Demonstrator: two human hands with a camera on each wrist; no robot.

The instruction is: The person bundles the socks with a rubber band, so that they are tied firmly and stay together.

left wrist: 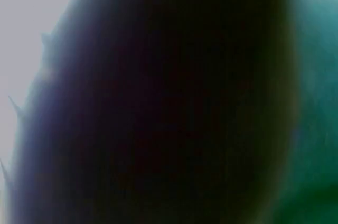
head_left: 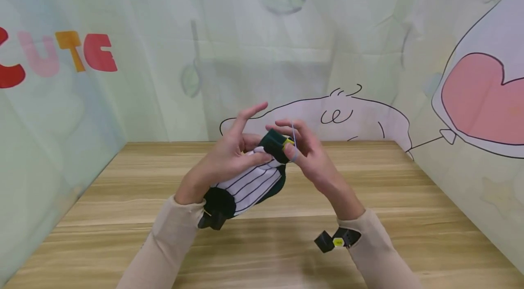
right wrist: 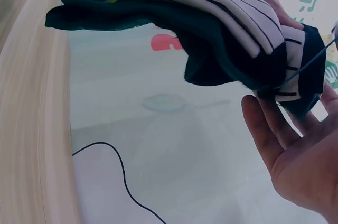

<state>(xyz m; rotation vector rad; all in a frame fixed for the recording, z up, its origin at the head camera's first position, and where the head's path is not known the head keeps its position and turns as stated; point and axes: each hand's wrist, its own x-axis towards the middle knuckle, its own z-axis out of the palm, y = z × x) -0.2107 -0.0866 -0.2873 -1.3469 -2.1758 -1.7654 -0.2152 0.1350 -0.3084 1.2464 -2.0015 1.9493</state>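
Above the table, my left hand (head_left: 225,157) grips a bundle of socks (head_left: 249,184), its thumb across the front and one finger pointing up. White fabric with dark stripes shows beside dark green fabric (right wrist: 137,15), which has a small yellow mark. Opposite it, my right hand (head_left: 309,157) has its thumb at the dark green end and curled fingers behind it. A thin blue band (right wrist: 309,63) stretches over that end and runs to this hand's thumb and a finger. In the left wrist view, a dark blurred shape blocks most of the picture, with green fabric (left wrist: 317,102) at the right.
The wood-grain table (head_left: 262,252) lies beneath both hands. A pale printed curtain (head_left: 163,75) hangs behind and at the sides. Small black wrist cameras sit near the sleeves, the right one (head_left: 324,241) over the table and the left one (head_left: 213,220) beside the socks.
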